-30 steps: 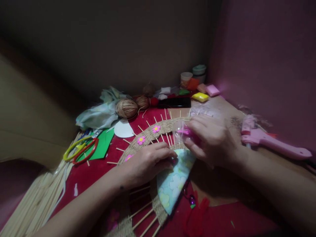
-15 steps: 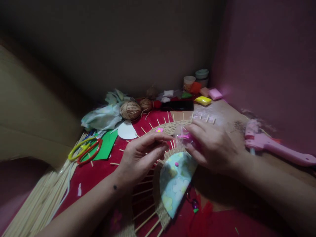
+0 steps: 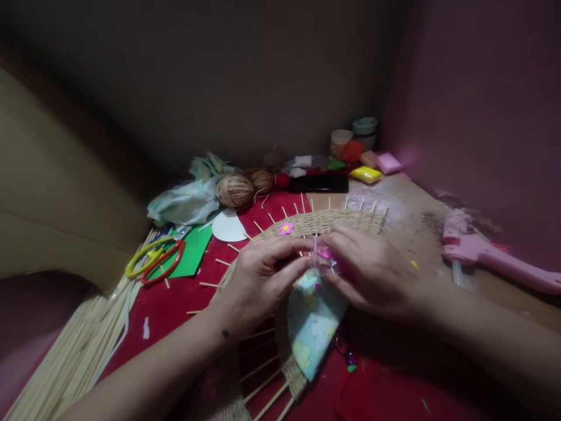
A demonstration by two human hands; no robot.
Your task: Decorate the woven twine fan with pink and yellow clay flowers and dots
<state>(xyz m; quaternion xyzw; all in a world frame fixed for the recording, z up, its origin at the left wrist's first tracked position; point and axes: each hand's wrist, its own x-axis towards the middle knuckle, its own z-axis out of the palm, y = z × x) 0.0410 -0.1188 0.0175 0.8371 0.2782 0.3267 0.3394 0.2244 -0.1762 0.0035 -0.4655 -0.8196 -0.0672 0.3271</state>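
The left hand (image 3: 263,275) and right hand (image 3: 372,272) are both pinching a small clear bag (image 3: 325,257) of pink pieces over a floral fabric wedge (image 3: 313,318), while one pink flower (image 3: 286,228) is sitting on the woven ring (image 3: 337,221), seemingly mostly undecorated.

Bare arms, dark dot (image 3: 225,333) below left hand (image 3: 263,273)
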